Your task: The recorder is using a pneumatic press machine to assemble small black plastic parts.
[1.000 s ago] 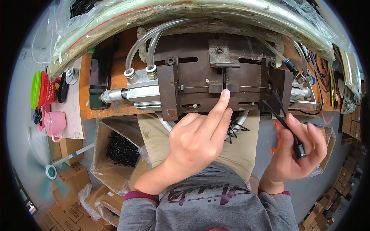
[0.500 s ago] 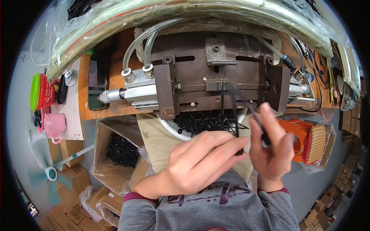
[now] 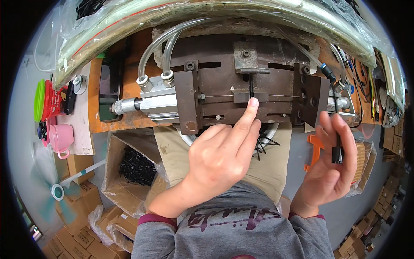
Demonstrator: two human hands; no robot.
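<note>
Black rod (image 3: 252, 86) is sitting upright-looking from this angle against the small metal block (image 3: 239, 97), around the middle of the big dark metal plate (image 3: 220, 47). Its top end is just under the bracket (image 3: 245, 60), and the left hand's (image 3: 222, 153) index fingertip is right on its bottom end. That hand isn't pinching the rod, just touching it with the one finger; the palm faces down, so can't tell if anything's tucked underneath.

Right hand (image 3: 330, 172) is off to the side, near the right end of the plate, with a second black rod (image 3: 337, 144) held between its fingers. The fat end of that one points down toward the palm, thin end up toward the bench.

Below the plate there's a white bowl (image 3: 186, 138) on the person's lap, mostly covered by the left hand, with more thin black rods (image 3: 261, 147) poking out on the right. Over on the left, a cardboard box (image 3: 113, 168) has a heap of black pieces (image 3: 137, 166) in it, and a pink cup (image 3: 62, 137) is near the bench edge.
</note>
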